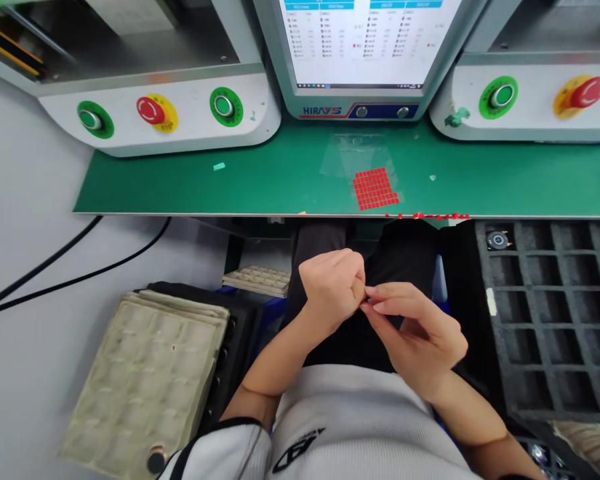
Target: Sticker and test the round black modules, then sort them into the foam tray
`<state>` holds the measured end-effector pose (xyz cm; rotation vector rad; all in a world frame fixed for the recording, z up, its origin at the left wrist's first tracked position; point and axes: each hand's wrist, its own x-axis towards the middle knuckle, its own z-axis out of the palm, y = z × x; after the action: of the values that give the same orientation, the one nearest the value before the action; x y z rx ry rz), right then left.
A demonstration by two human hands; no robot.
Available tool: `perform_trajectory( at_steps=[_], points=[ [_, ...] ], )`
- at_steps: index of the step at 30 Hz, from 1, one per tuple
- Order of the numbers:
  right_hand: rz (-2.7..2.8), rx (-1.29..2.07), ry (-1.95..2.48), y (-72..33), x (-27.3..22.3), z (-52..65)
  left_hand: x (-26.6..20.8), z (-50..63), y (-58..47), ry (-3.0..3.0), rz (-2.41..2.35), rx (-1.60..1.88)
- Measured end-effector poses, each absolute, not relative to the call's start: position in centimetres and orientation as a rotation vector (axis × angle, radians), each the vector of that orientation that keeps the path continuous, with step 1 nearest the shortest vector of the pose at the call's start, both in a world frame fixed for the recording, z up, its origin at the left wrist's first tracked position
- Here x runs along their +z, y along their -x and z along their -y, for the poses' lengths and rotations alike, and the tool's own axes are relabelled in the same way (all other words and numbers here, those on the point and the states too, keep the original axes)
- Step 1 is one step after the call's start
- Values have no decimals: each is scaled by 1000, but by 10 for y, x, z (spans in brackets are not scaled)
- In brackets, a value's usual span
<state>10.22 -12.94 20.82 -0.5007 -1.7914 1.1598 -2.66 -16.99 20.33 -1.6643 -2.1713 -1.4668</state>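
Observation:
Both of my hands meet over my lap, just below the edge of the green bench. My left hand (334, 285) is closed in a fist with its knuckles up. My right hand (423, 330) pinches thumb and fingertips together against the left hand's thumb side. Whatever lies between the fingertips is too small and hidden to name. Ahead on the bench is a sheet of small red square stickers (375, 189) on clear film. Loose red bits (445, 216) line the bench edge nearby.
A black compartment tray (523, 298) at right holds a round watch-like module (498, 240). Pale moulded trays (145, 373) are stacked at left, a dark round part (156, 460) on them. Behind the green bench (280, 180) stand a monitor (355, 47) and machines with red stop buttons (151, 111).

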Motion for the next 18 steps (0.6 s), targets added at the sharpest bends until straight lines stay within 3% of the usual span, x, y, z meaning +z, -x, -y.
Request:
perform_trajectory(
  at_steps=[8, 12, 18],
  points=[
    [1883, 913, 407, -96, 218, 130, 198, 166, 26, 1580, 2151, -1378],
    [1864, 991, 434, -99, 214, 132, 196, 167, 26, 1570, 2124, -1380],
    [1683, 1371, 607, -102, 207, 135, 193, 165, 25, 1542, 2127, -1344]
  ],
)
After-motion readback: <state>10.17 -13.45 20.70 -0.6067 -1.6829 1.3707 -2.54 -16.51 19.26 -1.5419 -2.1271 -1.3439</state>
